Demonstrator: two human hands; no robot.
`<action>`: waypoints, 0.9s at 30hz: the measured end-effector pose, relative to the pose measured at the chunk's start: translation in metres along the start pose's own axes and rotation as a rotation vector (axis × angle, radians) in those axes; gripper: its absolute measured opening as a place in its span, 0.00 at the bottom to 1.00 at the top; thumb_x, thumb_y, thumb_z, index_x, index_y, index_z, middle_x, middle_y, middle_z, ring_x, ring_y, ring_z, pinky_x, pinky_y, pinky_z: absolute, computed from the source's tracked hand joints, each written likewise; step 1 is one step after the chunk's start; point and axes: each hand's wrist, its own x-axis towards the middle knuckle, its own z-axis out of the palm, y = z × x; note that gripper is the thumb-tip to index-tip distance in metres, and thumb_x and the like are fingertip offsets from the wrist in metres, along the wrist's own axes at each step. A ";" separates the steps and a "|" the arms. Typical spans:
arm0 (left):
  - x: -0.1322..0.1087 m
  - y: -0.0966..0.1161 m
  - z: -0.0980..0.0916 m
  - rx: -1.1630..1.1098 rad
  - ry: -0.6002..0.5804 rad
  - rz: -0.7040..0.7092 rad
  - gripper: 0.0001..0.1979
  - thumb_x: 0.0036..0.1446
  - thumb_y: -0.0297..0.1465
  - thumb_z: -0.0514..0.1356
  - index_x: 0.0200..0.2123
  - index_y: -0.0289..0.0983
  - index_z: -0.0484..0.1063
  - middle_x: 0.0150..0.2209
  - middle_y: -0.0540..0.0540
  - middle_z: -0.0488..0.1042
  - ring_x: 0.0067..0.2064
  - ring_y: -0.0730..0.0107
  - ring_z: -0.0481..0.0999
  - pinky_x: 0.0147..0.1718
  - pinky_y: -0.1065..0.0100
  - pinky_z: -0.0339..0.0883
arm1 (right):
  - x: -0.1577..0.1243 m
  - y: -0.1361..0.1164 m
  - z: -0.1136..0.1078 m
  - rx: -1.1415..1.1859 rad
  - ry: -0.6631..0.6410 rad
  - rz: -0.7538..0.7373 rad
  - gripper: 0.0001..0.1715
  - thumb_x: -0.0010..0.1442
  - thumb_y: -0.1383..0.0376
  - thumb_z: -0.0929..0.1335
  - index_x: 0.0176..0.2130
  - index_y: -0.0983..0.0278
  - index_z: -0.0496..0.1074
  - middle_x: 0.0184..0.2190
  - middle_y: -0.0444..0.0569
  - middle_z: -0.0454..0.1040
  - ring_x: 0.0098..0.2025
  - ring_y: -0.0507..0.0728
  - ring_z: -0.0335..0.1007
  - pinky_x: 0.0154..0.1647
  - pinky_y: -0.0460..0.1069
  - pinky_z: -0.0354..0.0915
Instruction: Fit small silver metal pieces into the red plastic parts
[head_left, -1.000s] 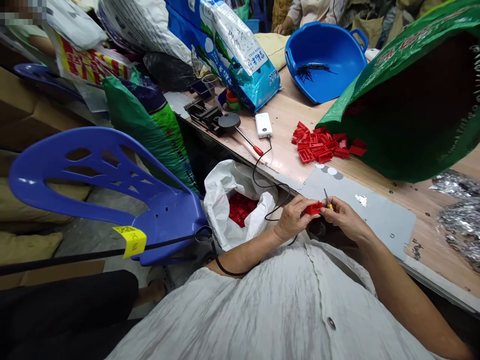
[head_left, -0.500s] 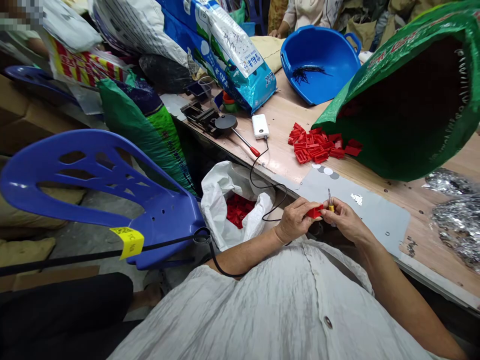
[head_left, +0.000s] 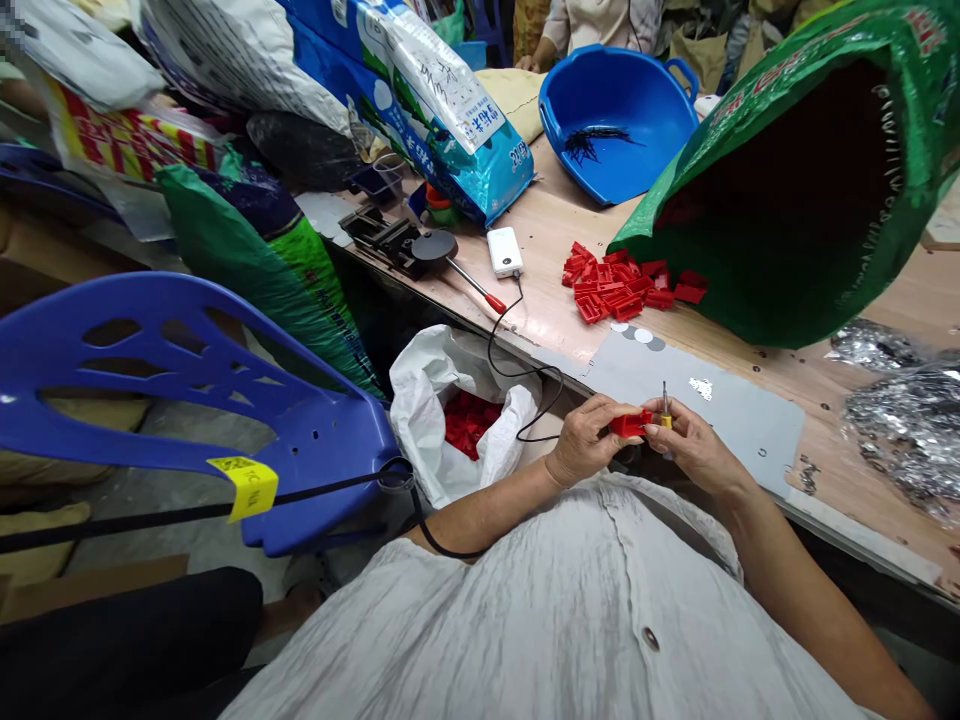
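Observation:
My left hand [head_left: 590,438] is closed on a small red plastic part [head_left: 628,425] in front of my chest, close to the table's front edge. Beside it, my right hand [head_left: 694,440] grips a small screwdriver [head_left: 666,412] with a yellow handle, its metal shaft pointing up. The right fingertips are against or very near the red part's right end; exact contact is hard to make out. A pile of similar red parts [head_left: 619,285] lies on the table beyond, at the mouth of a green sack [head_left: 780,200]. Tiny white pieces [head_left: 701,387] rest on a grey mat [head_left: 675,385].
A white sack [head_left: 420,390] with red parts stands below the table edge, beside a blue chair [head_left: 322,430]. On the table are a white power bank [head_left: 504,252] with a cable, a lever tool [head_left: 435,247], a blue basin [head_left: 660,110] and bags of shiny metal pieces [head_left: 900,420].
The view has shifted slightly, moving the surroundings left in the picture. Both hands stay together; the red part is turned a little and shows more of its side, with the screwdriver more upright.

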 end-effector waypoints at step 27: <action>0.022 -0.019 0.021 -0.788 -0.126 -0.387 0.24 0.47 0.32 0.71 0.47 0.39 0.69 0.38 0.48 0.73 0.43 0.64 0.78 0.43 0.60 0.75 | 0.009 0.023 -0.095 -1.080 0.648 -0.135 0.10 0.62 0.60 0.64 0.38 0.61 0.72 0.39 0.50 0.78 0.40 0.60 0.72 0.42 0.52 0.62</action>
